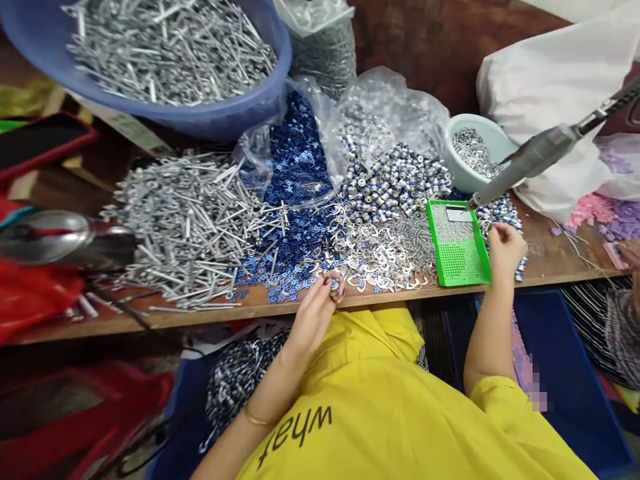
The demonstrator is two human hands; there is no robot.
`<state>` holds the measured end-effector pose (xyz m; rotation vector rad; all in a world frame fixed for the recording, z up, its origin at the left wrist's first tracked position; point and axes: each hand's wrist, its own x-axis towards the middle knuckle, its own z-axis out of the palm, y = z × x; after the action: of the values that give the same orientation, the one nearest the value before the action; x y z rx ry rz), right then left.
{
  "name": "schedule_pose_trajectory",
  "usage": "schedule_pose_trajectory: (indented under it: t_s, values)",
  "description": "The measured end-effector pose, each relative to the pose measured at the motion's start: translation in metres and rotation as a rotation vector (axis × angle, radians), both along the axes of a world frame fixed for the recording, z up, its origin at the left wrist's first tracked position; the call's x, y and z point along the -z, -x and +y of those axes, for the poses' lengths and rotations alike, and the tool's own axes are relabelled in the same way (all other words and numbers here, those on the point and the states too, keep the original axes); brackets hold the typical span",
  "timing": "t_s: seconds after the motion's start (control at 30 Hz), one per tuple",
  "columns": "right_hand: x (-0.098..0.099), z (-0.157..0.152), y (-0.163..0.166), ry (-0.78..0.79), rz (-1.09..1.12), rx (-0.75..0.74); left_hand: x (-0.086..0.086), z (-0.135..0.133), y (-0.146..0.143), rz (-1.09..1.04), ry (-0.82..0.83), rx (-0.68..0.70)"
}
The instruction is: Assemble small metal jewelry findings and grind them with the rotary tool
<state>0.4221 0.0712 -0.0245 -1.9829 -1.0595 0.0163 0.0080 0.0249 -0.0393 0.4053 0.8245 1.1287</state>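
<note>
Two hands [314, 312] [505, 249] — curled (well apart)

Yellow T-shirt [400, 407], bare forearms [493, 327]
On my remote feed I read black lowercase lettering [303, 427], "what", upside down across the fabric; I make out a right sleeve [500, 397] ending near the elbow and a thin gold-coloured bangle [257, 419] round the left forearm.

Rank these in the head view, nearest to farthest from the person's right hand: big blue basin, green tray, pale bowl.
1. Green tray: immediately left of the right hand.
2. Pale bowl: farther back, behind the tray.
3. Big blue basin: back left.
</note>
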Motion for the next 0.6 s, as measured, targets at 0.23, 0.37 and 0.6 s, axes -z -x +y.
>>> schedule_pose_trajectory:
  t_s: [0.23, 0.37, 0.6]
  values:
    - [-0.011, 0.005, -0.02, -0.082, -0.053, 0.004, -0.006, -0.001, -0.014, 0.014, -0.002, 0.013]
    - [-0.017, -0.012, 0.078, 0.074, 0.21, -0.604, -0.007, -0.001, -0.013, 0.023, -0.006, -0.007]
    - [0.004, -0.007, 0.156, 0.323, -0.176, -0.703, -0.005, -0.002, 0.004, 0.09, -0.066, 0.005]
